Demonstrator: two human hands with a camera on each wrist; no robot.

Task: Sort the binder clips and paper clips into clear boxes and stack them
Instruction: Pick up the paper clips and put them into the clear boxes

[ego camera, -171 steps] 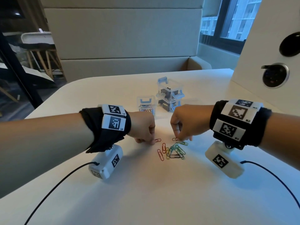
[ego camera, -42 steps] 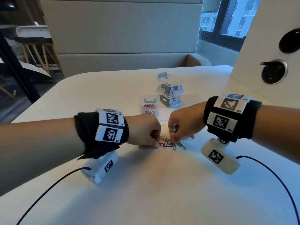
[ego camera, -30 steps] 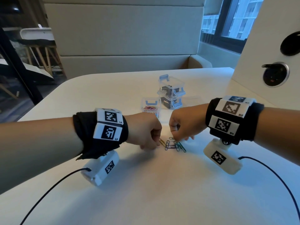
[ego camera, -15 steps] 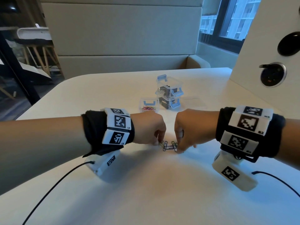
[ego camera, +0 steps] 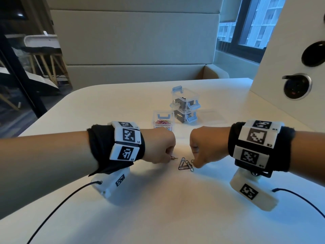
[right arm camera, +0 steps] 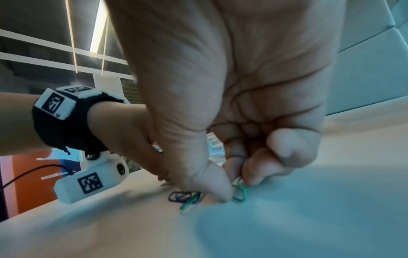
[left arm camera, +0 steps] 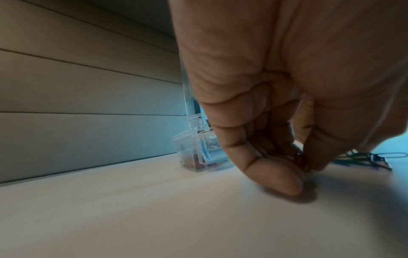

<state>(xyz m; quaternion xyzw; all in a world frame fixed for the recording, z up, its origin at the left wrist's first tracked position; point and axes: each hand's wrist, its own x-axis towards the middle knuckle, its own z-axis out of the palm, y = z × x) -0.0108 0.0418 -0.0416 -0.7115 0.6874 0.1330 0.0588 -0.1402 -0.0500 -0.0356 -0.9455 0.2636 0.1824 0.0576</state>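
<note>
A few dark paper clips (ego camera: 184, 166) lie on the white table (ego camera: 167, 208) between my two hands. My left hand (ego camera: 169, 157) pinches an orange-red paper clip (ego camera: 174, 157) against the table; the left wrist view shows its fingertips (left arm camera: 287, 172) closed on reddish clips (left arm camera: 301, 159). In the right wrist view, my right hand (ego camera: 194, 162) pinches a green paper clip (right arm camera: 239, 191) between thumb and fingers, and loose clips (right arm camera: 184, 198) lie beside it. Behind my hands stands an open clear box (ego camera: 163, 121) holding coloured paper clips. Two stacked clear boxes (ego camera: 184, 106) with blue latches hold dark binder clips.
What looks like a clear lid (ego camera: 211, 117) lies right of the stack. A white wall panel with round sockets (ego camera: 297, 87) borders the table on the right. A padded bench (ego camera: 133, 50) stands behind. Black cables (ego camera: 52, 213) trail from both wrist cameras across the near table.
The pile of loose clips has shrunk from many coloured ones to a few dark ones. Both hands have stayed low over it, picking clips up.
</note>
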